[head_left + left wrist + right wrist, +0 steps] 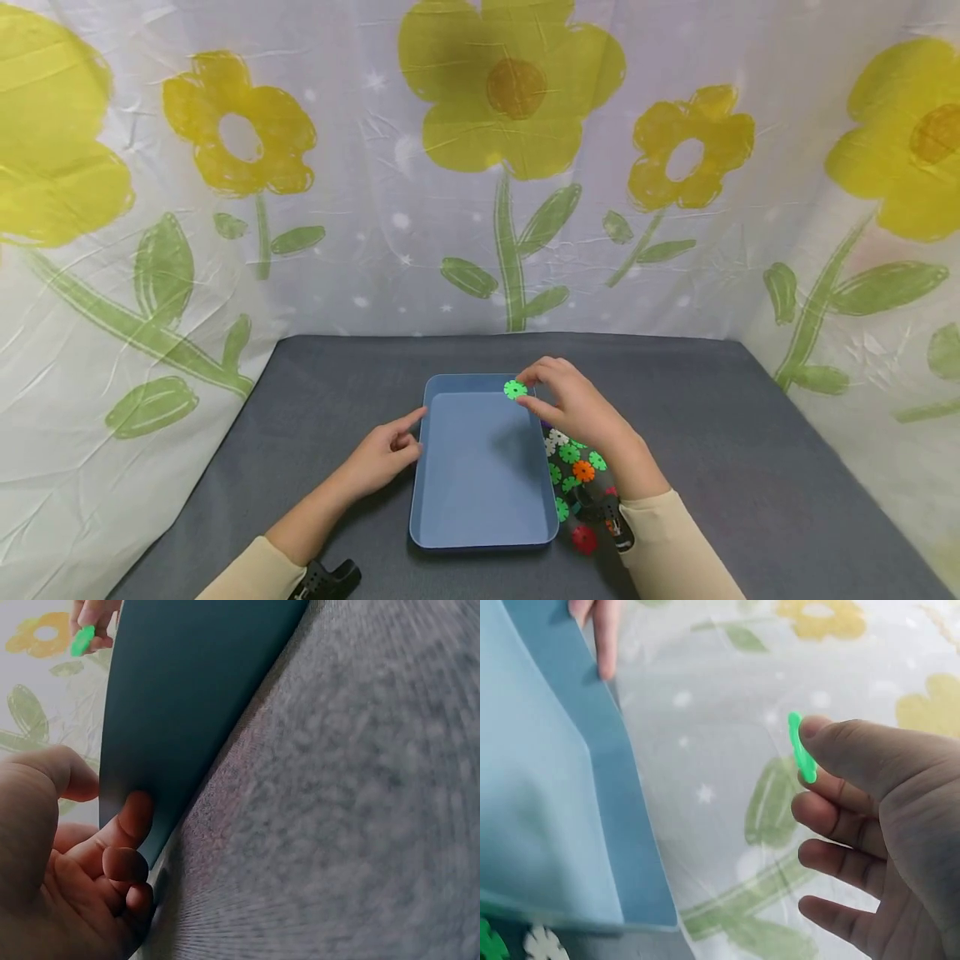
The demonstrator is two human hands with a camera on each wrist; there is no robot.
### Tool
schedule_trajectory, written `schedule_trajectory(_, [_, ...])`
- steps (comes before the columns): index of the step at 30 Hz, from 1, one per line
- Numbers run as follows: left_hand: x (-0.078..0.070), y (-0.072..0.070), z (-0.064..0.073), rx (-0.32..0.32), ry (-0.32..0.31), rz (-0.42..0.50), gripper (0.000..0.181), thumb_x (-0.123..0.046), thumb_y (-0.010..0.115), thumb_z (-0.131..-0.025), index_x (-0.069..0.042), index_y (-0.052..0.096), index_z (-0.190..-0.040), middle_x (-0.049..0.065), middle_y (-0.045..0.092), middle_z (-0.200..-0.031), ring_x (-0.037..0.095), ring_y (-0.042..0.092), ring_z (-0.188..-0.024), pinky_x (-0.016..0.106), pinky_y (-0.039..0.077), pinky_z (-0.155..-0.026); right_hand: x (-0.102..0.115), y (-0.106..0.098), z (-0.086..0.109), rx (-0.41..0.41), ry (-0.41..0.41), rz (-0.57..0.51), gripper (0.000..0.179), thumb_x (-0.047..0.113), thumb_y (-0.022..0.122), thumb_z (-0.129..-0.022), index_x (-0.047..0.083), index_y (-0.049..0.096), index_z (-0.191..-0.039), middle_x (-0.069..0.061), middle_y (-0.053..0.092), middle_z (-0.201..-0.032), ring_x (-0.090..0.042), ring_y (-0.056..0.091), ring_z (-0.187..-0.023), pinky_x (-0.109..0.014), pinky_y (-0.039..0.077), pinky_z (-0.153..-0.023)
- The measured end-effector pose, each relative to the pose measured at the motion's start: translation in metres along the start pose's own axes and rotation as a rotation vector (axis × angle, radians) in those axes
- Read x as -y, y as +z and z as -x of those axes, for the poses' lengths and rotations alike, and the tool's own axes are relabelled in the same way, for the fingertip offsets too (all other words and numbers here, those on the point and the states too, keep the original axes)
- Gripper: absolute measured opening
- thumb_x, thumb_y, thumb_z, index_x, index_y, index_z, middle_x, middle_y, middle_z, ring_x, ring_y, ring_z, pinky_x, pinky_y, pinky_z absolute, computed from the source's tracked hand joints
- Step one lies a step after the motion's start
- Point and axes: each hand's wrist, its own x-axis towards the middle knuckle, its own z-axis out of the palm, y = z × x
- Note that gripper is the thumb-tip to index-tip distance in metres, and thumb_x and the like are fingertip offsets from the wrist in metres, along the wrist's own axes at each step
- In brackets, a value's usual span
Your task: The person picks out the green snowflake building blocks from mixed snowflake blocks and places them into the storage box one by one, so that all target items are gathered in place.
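A shallow blue tray (487,467) lies on the dark table, with its bare inside showing. My left hand (386,454) touches the tray's left side; its index finger reaches the rim while the other fingers are partly bent. In the left wrist view, fingertips (137,810) rest against the outer wall. Above the tray's far right corner, my right hand (566,400) pinches a green snowflake disc (515,389) between thumb and forefinger. The right wrist view shows this disc (802,748) edge-on, with the remaining fingers loosely spread below it.
Loose snowflake discs lie along the tray's right side, among them an orange disc (583,471), a red disc (584,539) and several green and white ones, partly under the right forearm. A flower-printed curtain (360,275) hangs behind the table (750,467).
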Motion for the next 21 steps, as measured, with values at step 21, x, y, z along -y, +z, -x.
schedule_trajectory(21, [0.011,-0.017,-0.003,0.246,0.038,0.113,0.076,-0.012,0.064,-0.102,-0.001,0.018,-0.163,0.009,0.063,-0.085,0.016,0.054,-0.07,0.03,0.047,-0.062,0.045,0.049,-0.005,0.205,-0.228,0.0,0.024,0.029,0.074,-0.098,0.016,0.069,-0.118,0.009,0.057,-0.101,-0.013,0.054,-0.098,-0.031,0.046,-0.089])
